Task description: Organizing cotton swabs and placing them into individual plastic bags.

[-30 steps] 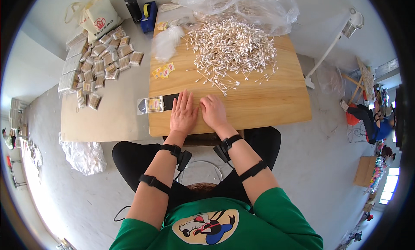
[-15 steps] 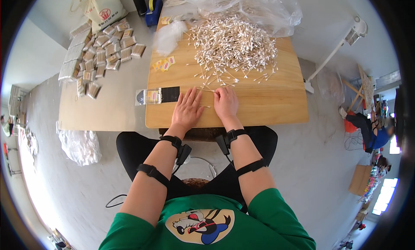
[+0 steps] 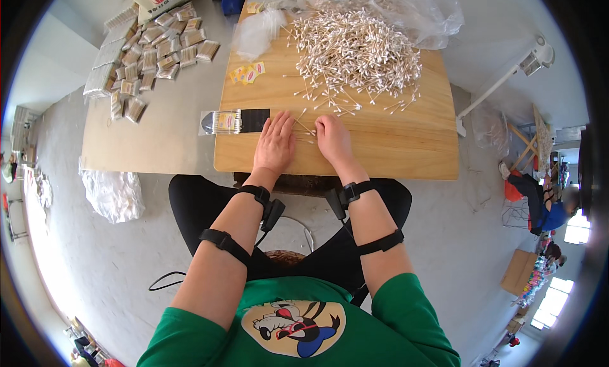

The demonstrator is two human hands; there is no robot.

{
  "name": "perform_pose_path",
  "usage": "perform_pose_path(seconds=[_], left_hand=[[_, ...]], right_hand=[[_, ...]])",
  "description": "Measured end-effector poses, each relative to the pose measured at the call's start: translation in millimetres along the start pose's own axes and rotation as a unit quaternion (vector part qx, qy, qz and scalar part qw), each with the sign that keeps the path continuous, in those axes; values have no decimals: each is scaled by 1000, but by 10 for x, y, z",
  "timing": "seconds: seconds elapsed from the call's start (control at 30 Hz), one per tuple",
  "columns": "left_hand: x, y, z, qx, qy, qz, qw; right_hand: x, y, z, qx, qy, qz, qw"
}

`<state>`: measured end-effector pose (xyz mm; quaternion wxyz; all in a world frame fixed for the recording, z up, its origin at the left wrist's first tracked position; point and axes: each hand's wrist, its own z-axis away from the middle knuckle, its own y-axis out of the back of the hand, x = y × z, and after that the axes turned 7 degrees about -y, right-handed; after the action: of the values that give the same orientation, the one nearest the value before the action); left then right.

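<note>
My left hand (image 3: 275,145) lies flat on the wooden board, fingers stretched out. Its fingertips touch or nearly touch a black strip (image 3: 255,120). Beside that strip is a clear packet (image 3: 226,121) with a row of cotton swabs and a yellow label in it. A few loose cotton swabs (image 3: 305,130) lie in the gap between my hands, partly hidden by the left one. Just right of them, my right hand (image 3: 333,138) rests with its fingers curled in; what they hold, if anything, is hidden. Beyond it spreads a big heap of cotton swabs (image 3: 358,53).
Many bundled swab packs (image 3: 168,46) cover the far left of the metal table (image 3: 152,142). Small yellow labels (image 3: 247,72) and clear plastic sleeves (image 3: 259,34) lie on the board. A plastic bag (image 3: 438,18) lies behind the heap; a white lamp arm (image 3: 495,85) stands right.
My right hand has drawn slightly right, away from my left hand. More loose swabs now show between the hands. The whole view has shifted a little; my left hand stays flat.
</note>
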<state>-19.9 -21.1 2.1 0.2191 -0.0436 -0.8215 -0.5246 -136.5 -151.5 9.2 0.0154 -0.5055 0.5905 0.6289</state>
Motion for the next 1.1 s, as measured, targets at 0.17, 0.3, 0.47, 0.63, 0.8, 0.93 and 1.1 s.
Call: perform_pose_path(seconds=[0.17,0.3,0.47,0.63,0.8,0.93,1.1], left_hand=[[-44,22,27,13,33,49,998],[-29,9,15,-9,37,15,999],[-20,-38,21,-64,10,-86,994],[-48,-37,34,-50,17,-65,996],[12,37,13,-54,0,-61,997],[15,41,12,-52,-15,-77,996],[38,57,15,-50,-19,-62,997]], right_hand=[[-63,74,-21,-53,-7,-67,996],[-112,114,67,-70,12,-21,997],[-47,45,83,-35,-18,-53,998],[25,61,2,-35,-43,-97,994],[-70,102,-52,-76,-39,-60,995],[-191,90,-220,-79,1,-32,996],[-93,64,-312,-119,64,68,988]])
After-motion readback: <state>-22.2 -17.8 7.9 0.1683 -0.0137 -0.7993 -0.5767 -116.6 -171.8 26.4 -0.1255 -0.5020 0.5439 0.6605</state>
